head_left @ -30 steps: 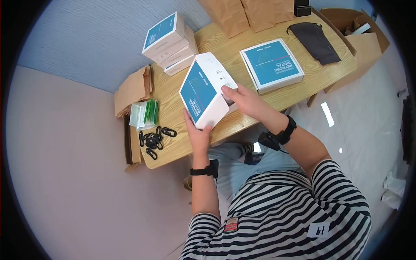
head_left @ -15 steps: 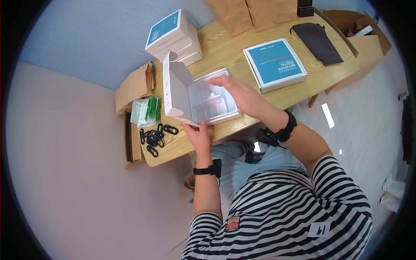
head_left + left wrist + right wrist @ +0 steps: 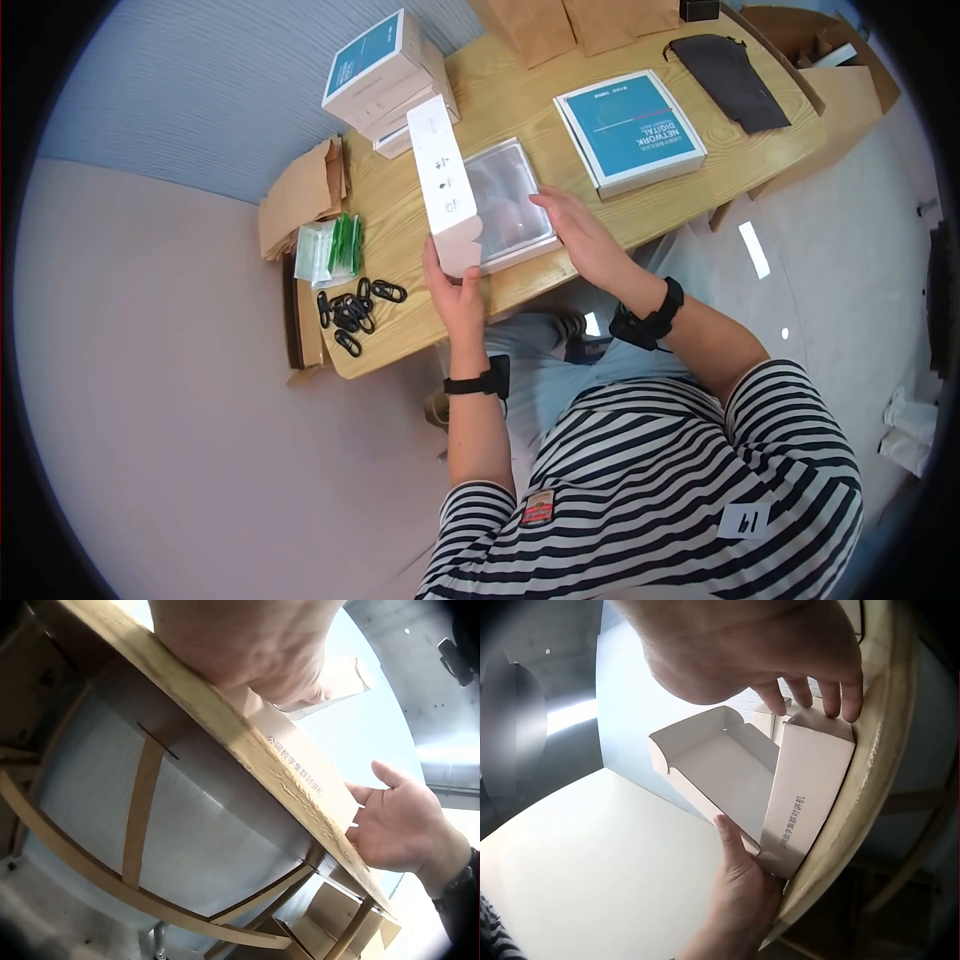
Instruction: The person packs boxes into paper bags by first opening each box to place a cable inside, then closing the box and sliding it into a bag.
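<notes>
A white box lies on the table near its front edge, its lid raised at the left side. Glossy clear packaging shows inside; what it covers cannot be made out. At the lid's near left corner, the left hand grips the box, its thumb on the lid's flap in the right wrist view, where the left hand is below the lid. The right hand touches the box's right end with extended fingers; the right wrist view shows this hand with its fingertips on the box end.
A closed blue-topped box stands to the right, beside a dark pouch. Stacked boxes and paper bags are behind. Black looped items, green-and-clear packets and folded brown paper lie left.
The box, held tilted and closed a second ago, now lies opened on the table. Over the last half second its lid has swung back toward the tray, and the right hand has moved to the right end.
</notes>
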Demonstrator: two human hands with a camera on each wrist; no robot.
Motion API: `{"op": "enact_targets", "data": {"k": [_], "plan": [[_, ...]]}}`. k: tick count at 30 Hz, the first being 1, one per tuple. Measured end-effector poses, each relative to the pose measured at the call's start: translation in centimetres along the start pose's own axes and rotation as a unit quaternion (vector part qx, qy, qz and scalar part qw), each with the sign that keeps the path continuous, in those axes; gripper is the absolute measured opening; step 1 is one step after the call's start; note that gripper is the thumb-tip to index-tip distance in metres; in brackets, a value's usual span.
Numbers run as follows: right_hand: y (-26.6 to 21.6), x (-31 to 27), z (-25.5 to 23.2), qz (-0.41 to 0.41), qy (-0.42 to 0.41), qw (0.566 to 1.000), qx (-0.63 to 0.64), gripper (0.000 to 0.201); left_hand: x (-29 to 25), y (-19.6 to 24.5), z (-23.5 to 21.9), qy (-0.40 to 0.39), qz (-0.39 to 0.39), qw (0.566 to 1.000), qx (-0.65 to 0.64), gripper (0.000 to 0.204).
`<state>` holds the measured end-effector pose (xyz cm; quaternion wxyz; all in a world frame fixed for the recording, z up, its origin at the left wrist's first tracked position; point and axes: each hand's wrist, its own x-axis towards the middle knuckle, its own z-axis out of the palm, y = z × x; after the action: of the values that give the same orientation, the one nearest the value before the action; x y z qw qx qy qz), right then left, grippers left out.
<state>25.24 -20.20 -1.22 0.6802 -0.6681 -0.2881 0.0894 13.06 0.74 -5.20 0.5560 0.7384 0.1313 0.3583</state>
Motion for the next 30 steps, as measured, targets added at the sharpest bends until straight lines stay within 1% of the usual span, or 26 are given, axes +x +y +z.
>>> {"op": "enact_targets", "data": {"k": [3, 5, 7, 9, 10, 11, 12, 13, 14, 15, 16, 17, 18, 19, 20, 21, 22, 23, 24, 25, 26, 27, 28, 29, 30], "plan": [[0.8, -0.1, 0.2, -0.008, -0.002, 1.0, -0.018, 0.05, -0.2, 0.8, 0.2, 0.003, 0.001, 1.0, 0.019, 0.102], [1.4, -0.3, -0.4, -0.017, -0.001, 0.999, -0.038, 0.048, -0.2, 0.7, 0.2, 0.007, 0.008, 1.0, 0.0, 0.099], [1.4, -0.6, -0.5, -0.051, -0.019, 0.996, -0.066, 0.045, 0.1, 0.4, 0.5, 0.008, 0.019, 0.999, -0.028, 0.096], [1.0, -1.0, -0.7, -0.064, -0.024, 0.994, -0.085, 0.045, 0.3, -0.1, 0.2, 0.027, 0.027, 0.999, -0.01, 0.082], [0.8, -1.1, -0.6, -0.069, -0.036, 0.993, -0.091, 0.046, 0.6, -0.1, 0.5, 0.028, 0.03, 0.999, -0.012, 0.082], [0.7, -1.1, -0.6, -0.071, -0.038, 0.993, -0.09, 0.046, 0.6, -0.1, 0.6, 0.064, 0.019, 0.998, 0.004, 0.069], [0.6, -1.3, -0.7, -0.098, -0.045, 0.986, -0.129, 0.048, 0.2, -0.1, 0.4, 0.101, 0.006, 0.995, 0.022, 0.058], [0.5, -1.7, -0.6, -0.124, -0.055, 0.977, -0.165, 0.051, -0.1, 0.1, 0.2, 0.107, 0.005, 0.994, 0.029, 0.058], [0.7, -1.9, -0.7, -0.124, -0.062, 0.978, -0.155, 0.051, -0.2, 0.4, 0.0, 0.089, -0.025, 0.992, 0.08, 0.05], [0.9, -1.8, -0.7, -0.13, -0.051, 0.975, -0.175, 0.051, -0.3, 0.6, -0.2, 0.072, -0.057, 0.987, 0.134, 0.042], [1.2, -1.8, -0.4, -0.136, -0.041, 0.971, -0.191, 0.052, -0.1, 0.1, -0.1, 0.063, -0.006, 0.992, 0.109, 0.034], [1.4, -2.0, -0.2, -0.138, -0.049, 0.973, -0.179, 0.052, 0.1, 0.0, -0.1, 0.054, 0.014, 0.988, 0.145, 0.035], [1.6, -2.0, -0.2, -0.133, -0.033, 0.978, -0.157, 0.052, 0.1, 0.1, 0.1, 0.06, 0.015, 0.986, 0.154, 0.035], [1.7, -2.1, -0.1, -0.126, -0.016, 0.982, -0.137, 0.052, 0.0, 1.0, 0.6, 0.042, 0.055, 0.976, 0.205, 0.035], [1.8, -2.2, -0.1, -0.127, -0.017, 0.983, -0.134, 0.052, 0.0, 1.7, 0.8, 0.022, 0.097, 0.962, 0.252, 0.035], [1.8, -2.3, -0.1, -0.074, -0.022, 0.992, -0.102, 0.052, 0.0, 1.8, 0.6, 0.022, 0.098, 0.962, 0.254, 0.035], [1.5, -2.3, -0.3, -0.021, -0.025, 0.997, -0.071, 0.053, -0.1, 1.8, 0.5, 0.014, 0.086, 0.968, 0.235, 0.034], [1.3, -2.3, -0.3, -0.022, -0.022, 0.997, -0.074, 0.053, -0.1, 1.8, 0.7, 0.004, 0.074, 0.974, 0.213, 0.034], [0.9, -2.4, 0.0, -0.026, 0.001, 1.0, -0.01, 0.053, 0.0, 1.8, 0.7, 0.002, 0.076, 0.975, 0.21, 0.034], [0.7, -2.5, 0.0, -0.03, 0.023, 0.998, 0.053, 0.052, 0.1, 2.0, 0.7, 0.018, 0.067, 0.976, 0.207, 0.033], [1.3, -2.7, -0.1, -0.03, 0.025, 0.998, 0.052, 0.052, 0.1, 2.1, 0.7, 0.035, 0.059, 0.976, 0.206, 0.032], [2.6, -2.8, 0.0, -0.025, -0.006, 0.995, 0.101, 0.05, 0.0, 2.3, 1.0, 0.05, 0.011, 0.987, 0.155, 0.033], [3.2, -2.9, -0.1, -0.02, -0.038, 0.988, 0.15, 0.048, 0.1, 1.4, 0.7, 0.048, 0.013, 0.987, 0.154, 0.033], [2.1, -3.1, -0.1, -0.021, -0.035, 0.988, 0.149, 0.048, 0.2, 0.1, 0.2, 0.079, -0.025, 0.99, 0.112, 0.034], [1.0, -3.5, -0.1, -0.062, -0.049, 0.992, 0.102, 0.047, 0.2, -1.2, -0.3, 0.109, -0.064, 0.99, 0.07, 0.036]]}}
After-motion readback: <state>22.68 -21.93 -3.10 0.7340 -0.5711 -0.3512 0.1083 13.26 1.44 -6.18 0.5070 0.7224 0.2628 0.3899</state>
